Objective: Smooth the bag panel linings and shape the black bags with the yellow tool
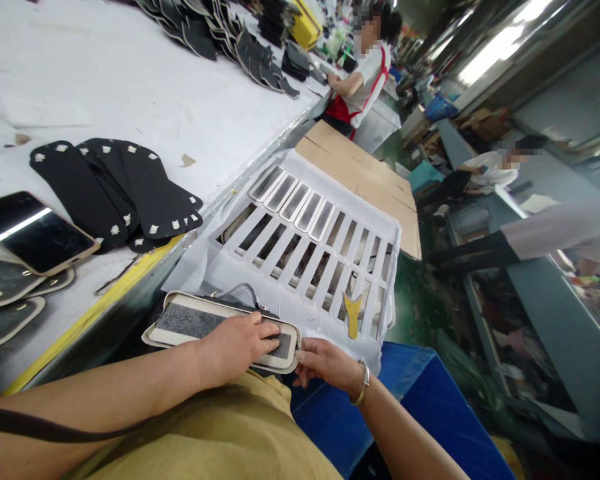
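A long flat case-like piece (190, 319) with rounded corners, a cream edge and a grey felt-like strip lies low in front of my body. My left hand (243, 343) rests across its top, fingers close together and pressing on the strip. At the piece's right end, my right hand (325, 363) pinches the rim near the corner; something small and dark shows at its fingertips. A thin dark strap (243, 288) with metal fittings runs along the far side of the piece. The piece's underside is hidden.
Beyond my hands stands a slotted white crate (325, 250) bearing several grey strips (295, 200) and a yellow fork-shaped tool (353, 315). On the left table lie black panels (145, 180) and a phone (35, 230). A blue bin (430, 400) stands right; co-workers are farther off.
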A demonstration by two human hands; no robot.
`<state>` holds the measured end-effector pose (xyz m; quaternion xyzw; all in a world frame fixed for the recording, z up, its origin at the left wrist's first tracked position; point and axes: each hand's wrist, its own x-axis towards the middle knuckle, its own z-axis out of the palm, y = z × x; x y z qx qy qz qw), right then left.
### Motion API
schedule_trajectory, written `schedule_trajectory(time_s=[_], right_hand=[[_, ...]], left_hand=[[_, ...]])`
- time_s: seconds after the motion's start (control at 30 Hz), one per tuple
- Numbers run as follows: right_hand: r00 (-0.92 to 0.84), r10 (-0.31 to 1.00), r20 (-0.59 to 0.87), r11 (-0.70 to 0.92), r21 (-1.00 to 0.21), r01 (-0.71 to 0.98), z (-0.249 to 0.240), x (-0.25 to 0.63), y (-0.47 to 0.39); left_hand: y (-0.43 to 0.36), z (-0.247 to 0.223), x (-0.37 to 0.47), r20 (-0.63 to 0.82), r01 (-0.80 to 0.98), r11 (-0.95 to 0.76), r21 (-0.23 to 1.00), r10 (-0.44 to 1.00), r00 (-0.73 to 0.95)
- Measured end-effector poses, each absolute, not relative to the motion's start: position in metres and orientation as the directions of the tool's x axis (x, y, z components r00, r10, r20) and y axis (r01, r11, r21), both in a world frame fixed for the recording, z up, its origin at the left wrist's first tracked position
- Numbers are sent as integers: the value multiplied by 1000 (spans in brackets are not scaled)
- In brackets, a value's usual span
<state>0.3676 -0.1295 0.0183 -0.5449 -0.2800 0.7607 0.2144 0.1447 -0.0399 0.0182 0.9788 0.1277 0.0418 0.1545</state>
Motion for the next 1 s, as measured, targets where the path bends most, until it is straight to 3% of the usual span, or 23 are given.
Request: schedule_trajectory(time_s=[0.13,0.33,0.47,0.63,0.73,1.0], right_hand=[[-396,687,-609,-726,-608,-322,6,372,-138],[-305,755,-580,-655,-653,-380,-11,364,-145],[-242,770,-590,-637,-708,-304,-12,361,-144],[-130,757,-640,-652,-753,-87,-1,356,-139],[-83,726,-682,-685,-728,-11,6,352,-135],[-98,619,-779,-783,-622,-6,8,352,-122]], left_hand=[[-40,19,145,46,239,-920,312,266,963],[-40,17,144,51,246,-917,313,275,960],[-40,17,145,56,243,-917,316,274,960],[-39,18,145,53,237,-919,315,266,963],[-40,16,145,47,236,-921,309,263,964],[-39,18,145,35,239,-923,300,261,965]])
